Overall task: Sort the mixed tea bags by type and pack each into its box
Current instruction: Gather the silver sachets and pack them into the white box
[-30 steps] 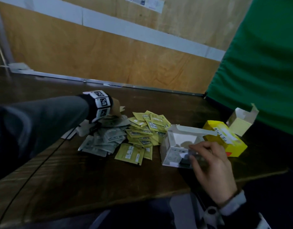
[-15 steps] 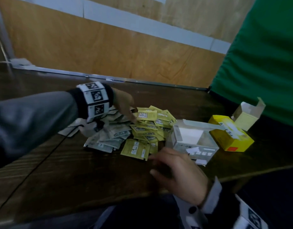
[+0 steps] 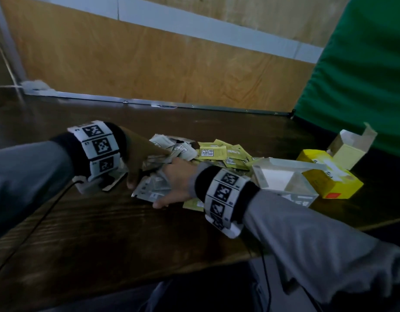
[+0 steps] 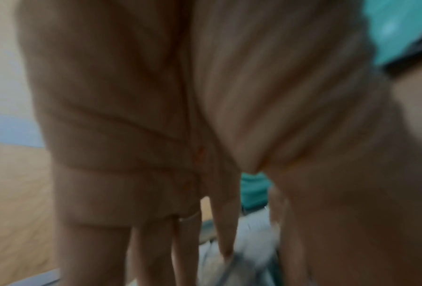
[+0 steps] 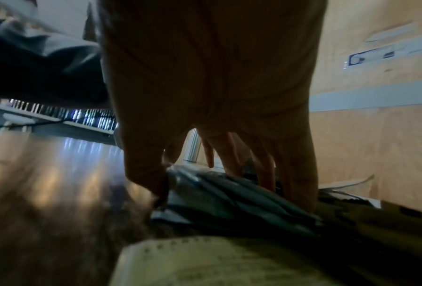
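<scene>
Grey tea bags (image 3: 157,183) lie heaped on the dark wooden table (image 3: 93,233), and both hands are down on this heap. The right hand (image 3: 175,184) lies over the near part of it, palm down, its fingers (image 5: 300,178) fairly straight and a little spread, tips pushed in among the sachets, thumb at the near edge of the pile. Whether any sachet is actually pinched cannot be told. The left hand (image 3: 141,156) reaches in from the other side, fingers (image 4: 225,228) long and straight, close together, pointing down onto the same grey sachets; the two hands nearly meet. Just beyond and to the right of the grey heap lie the yellow-green tea bags (image 3: 219,154), overlapping each other and touching the grey ones; one more yellow-green sachet shows under the right wrist. Next to them, further right, stands the grey-white box (image 3: 282,179), lid open, and its inside looks white and bare as far as can be seen. The yellow box (image 3: 329,181) sits touching it on the far right side, its flap raised; what it holds is hidden. Behind the table run a plywood wall (image 3: 160,64) and a green cloth (image 3: 363,70).

Compared with a second ago, the right hand has left the front of the grey-white box and crossed over to the grey heap, and the left hand has shifted from the far left edge of the pile in toward its middle.
</scene>
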{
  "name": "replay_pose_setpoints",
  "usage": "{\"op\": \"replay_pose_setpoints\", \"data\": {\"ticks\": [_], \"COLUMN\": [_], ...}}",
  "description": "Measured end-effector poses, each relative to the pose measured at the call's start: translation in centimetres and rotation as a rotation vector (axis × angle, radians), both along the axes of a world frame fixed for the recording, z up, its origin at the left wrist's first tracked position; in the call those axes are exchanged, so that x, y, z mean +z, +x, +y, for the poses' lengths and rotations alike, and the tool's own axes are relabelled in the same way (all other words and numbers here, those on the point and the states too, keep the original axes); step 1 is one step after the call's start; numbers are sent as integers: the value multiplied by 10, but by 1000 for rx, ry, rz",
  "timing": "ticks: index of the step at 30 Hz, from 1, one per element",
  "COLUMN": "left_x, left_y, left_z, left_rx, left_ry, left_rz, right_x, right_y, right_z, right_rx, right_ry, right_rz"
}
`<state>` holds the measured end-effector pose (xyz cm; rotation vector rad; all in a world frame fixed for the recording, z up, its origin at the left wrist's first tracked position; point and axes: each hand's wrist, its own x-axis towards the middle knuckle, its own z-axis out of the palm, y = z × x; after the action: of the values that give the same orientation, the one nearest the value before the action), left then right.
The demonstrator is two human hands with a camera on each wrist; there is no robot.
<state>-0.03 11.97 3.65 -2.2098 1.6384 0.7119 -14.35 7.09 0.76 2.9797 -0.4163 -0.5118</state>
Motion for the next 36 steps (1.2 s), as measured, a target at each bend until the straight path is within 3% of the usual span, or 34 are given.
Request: {"op": "replay_pose_setpoints", "data": {"ticks": [4, 10, 13, 16, 18, 21, 24, 26, 33, 36], "left_x": [-3, 13, 27, 37, 43, 50, 44, 36, 21, 20], "left_y": [15, 27, 21, 13, 5, -15, -39, -51, -76, -81], "left_z": [-2, -1, 3, 1, -3, -6, -10, -16, -24, -25], "left_rx": [11, 69, 135, 375, 500, 491, 426, 397, 286, 316], "left_ry": [17, -172, -536, -975, -1127, -1163, -1076, -1087, -1275, -1337], "left_rz": [16, 123, 112, 410, 555, 768, 1023, 1103, 1047, 1103], "right_x": [5, 20, 35, 37, 39, 44, 47, 46, 39, 38], "right_y": [11, 18, 8, -5, -13, -29, -50, -61, -81, -90], "right_z": [3, -13, -24, -34, -38, -38, -39, -42, -44, -45], "right_rx": [13, -59, -178, -278, -363, -497, -521, -521, -513, -550], "right_ry": [-103, 60, 223, 444, 671, 998, 1234, 1269, 1221, 1208], "right_rz": [70, -122, -358, -684, -943, -1201, -1362, -1420, -1399, -1393]}}
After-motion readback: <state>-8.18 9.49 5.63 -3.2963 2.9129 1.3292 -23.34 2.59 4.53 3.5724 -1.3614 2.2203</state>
